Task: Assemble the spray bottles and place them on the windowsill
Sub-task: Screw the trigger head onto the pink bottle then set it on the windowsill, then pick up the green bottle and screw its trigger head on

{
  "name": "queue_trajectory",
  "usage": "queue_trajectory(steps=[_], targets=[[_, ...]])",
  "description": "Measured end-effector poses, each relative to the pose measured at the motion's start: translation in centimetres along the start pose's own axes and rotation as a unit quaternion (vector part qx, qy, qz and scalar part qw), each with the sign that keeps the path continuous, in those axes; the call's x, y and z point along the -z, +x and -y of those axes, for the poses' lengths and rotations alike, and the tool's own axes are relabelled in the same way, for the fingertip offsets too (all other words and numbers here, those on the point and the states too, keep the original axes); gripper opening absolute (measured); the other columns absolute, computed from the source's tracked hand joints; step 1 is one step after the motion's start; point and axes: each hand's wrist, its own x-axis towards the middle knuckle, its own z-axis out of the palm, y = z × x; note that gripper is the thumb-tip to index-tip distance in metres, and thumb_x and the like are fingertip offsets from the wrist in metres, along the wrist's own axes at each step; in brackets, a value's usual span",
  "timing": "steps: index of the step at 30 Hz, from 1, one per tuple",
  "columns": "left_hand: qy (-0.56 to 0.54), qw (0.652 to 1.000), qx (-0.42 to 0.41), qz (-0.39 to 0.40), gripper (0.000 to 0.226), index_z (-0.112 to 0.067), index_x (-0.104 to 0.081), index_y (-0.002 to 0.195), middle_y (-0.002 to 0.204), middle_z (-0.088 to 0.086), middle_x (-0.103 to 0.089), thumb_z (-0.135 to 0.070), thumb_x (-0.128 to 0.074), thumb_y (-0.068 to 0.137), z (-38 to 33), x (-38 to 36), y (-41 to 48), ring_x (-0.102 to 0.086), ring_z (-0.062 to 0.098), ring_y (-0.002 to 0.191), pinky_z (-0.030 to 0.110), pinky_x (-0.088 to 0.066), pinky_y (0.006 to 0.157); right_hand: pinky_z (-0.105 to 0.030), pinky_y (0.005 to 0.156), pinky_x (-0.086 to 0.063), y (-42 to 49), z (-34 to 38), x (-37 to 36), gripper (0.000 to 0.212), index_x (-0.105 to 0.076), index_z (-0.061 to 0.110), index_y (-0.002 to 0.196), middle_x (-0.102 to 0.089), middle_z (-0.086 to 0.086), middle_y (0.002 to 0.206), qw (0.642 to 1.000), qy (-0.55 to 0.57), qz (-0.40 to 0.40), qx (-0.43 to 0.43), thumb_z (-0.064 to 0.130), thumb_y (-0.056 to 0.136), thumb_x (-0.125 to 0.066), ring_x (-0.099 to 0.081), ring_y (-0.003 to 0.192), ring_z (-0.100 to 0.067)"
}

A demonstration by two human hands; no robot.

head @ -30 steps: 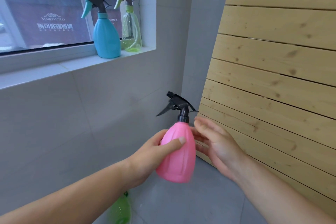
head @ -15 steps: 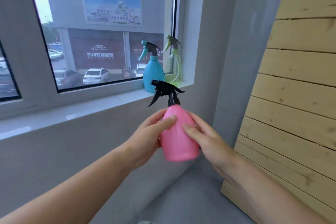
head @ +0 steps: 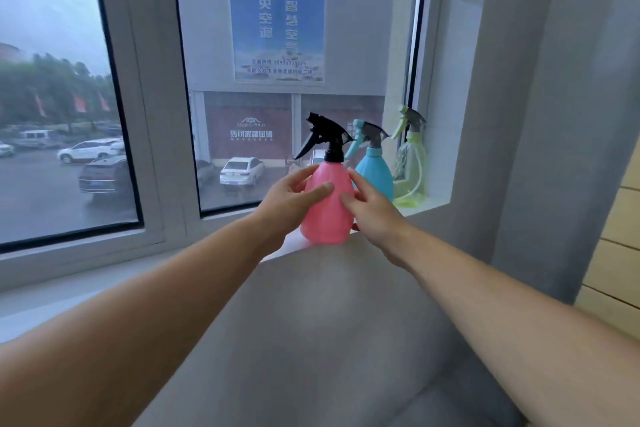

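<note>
Pink bottle at the windowsill, both my hands on it

The windowsill (head: 426, 210) carried the blue bottle (head: 374, 174) and green bottle (head: 412, 166) at its right end; just left of them I held the upright pink bottle (head: 327, 208), left hand (head: 289, 199) and right hand (head: 372, 210) each in a grip grasping its sides.

head-worn view, facing windowsill (head: 104, 282), close range

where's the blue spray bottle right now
The blue spray bottle stands on the windowsill, right of centre in the head view, between the pink bottle and the green bottle.
</note>
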Motion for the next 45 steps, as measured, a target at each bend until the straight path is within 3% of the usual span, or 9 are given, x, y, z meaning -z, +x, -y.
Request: queue_trajectory(steps=[6,14,20,24,29,34,38,42,45], targets=[[0.016,0.999,0.004,-0.040,0.064,-0.021,-0.050,0.153,0.145,0.010,-0.063,-0.023,-0.074,0.094,1.1,0.2,1.5,-0.067,0.029,0.126,0.050,-0.053,0.110,-0.036,0.101,-0.049,2.2,-0.3,-1.7,0.044,-0.041,0.026,0.145,-0.058,-0.002,0.134,0.999,-0.028,-0.037,0.007,0.026,0.101,-0.045,-0.060,0.118,-0.021],[0.046,0.997,-0.001,-0.054,0.066,-0.029,-0.048,0.154,0.139,0.013,-0.065,-0.034,-0.074,0.093,1.3,-0.6,2.3,-0.068,0.030,0.121,0.052,-0.057,0.104,-0.043,0.105,-0.044,3.9,-1.1,-1.9,0.050,-0.033,0.038,0.149,-0.042,-0.013,0.133,0.989,-0.111,-0.100,-0.021,0.034,0.100,-0.039,-0.054,0.116,-0.030],[0.027,0.997,0.001,-0.066,0.069,-0.027,-0.046,0.155,0.140,0.014,-0.065,-0.033,-0.075,0.093,1.6,-1.0,2.1,-0.070,0.030,0.118,0.049,-0.059,0.102,-0.046,0.110,-0.040,3.9,-1.6,-1.9,0.052,-0.034,0.031,0.150,-0.042,-0.010,0.142,0.989,-0.097,-0.102,-0.037,0.034,0.098,-0.039,-0.049,0.127,-0.029],[0.025,0.996,0.004,-0.084,0.077,-0.023,-0.038,0.159,0.143,0.011,-0.060,-0.030,-0.076,0.093,1.6,-1.1,1.7,-0.065,0.029,0.125,0.039,-0.056,0.100,-0.046,0.107,-0.043,3.4,-1.6,-1.7,0.054,-0.035,0.027,0.149,-0.047,-0.010,0.140,0.990,-0.089,-0.102,-0.041,0.036,0.096,-0.042,-0.052,0.124,-0.028],[0.058,0.993,0.001,-0.103,0.080,-0.027,-0.038,0.158,0.148,0.014,-0.054,-0.038,-0.078,0.090,1.2,-0.9,0.6,-0.059,0.027,0.129,0.047,-0.048,0.114,-0.041,0.108,-0.040,2.4,-1.6,-0.8,0.053,-0.038,0.021,0.147,-0.049,-0.011,0.139,0.989,-0.086,-0.113,-0.028,0.037,0.097,-0.045,-0.051,0.126,-0.024],[0.104,0.984,-0.019,-0.141,0.078,-0.025,-0.042,0.154,0.152,0.012,-0.048,-0.041,-0.079,0.088,0.6,-1.2,-1.8,-0.051,0.024,0.137,0.045,-0.044,0.116,-0.042,0.098,-0.050,-0.9,-2.1,0.9,0.054,-0.042,0.023,0.142,-0.056,-0.005,0.128,0.990,-0.079,-0.113,-0.030,0.043,0.094,-0.051,-0.059,0.107,-0.021],[0.120,0.978,-0.026,-0.170,0.068,-0.022,-0.049,0.141,0.131,0.005,-0.057,-0.046,-0.079,0.086,0.8,-2.3,-5.1,-0.057,0.019,0.118,0.036,-0.050,0.099,-0.042,0.097,-0.053,-4.6,-3.6,2.2,0.048,-0.050,0.022,0.135,-0.059,0.002,0.117,0.991,-0.060,-0.108,-0.043,0.042,0.092,-0.057,-0.060,0.107,-0.015],[0.112,0.991,0.011,-0.069,0.039,-0.020,-0.062,0.113,0.090,0.013,-0.068,-0.050,-0.073,0.089,3.0,-4.1,-9.4,-0.064,0.016,0.079,0.034,-0.055,0.071,-0.043,0.092,-0.056,-8.1,-7.3,3.3,0.033,-0.058,0.025,0.119,-0.062,0.006,0.107,0.990,-0.046,-0.112,-0.070,0.036,0.089,-0.065,-0.063,0.102,-0.013],[0.134,0.987,0.087,0.006,0.032,-0.015,-0.067,0.101,0.086,0.015,-0.070,-0.046,-0.070,0.092,7.2,-5.3,-11.8,-0.063,0.013,0.069,0.032,-0.055,0.066,-0.045,0.090,-0.056,-10.3,-11.6,3.4,0.022,-0.061,0.022,0.108,-0.065,0.001,0.097,0.987,-0.038,-0.118,-0.105,0.028,0.088,-0.068,-0.066,0.094,-0.020]])
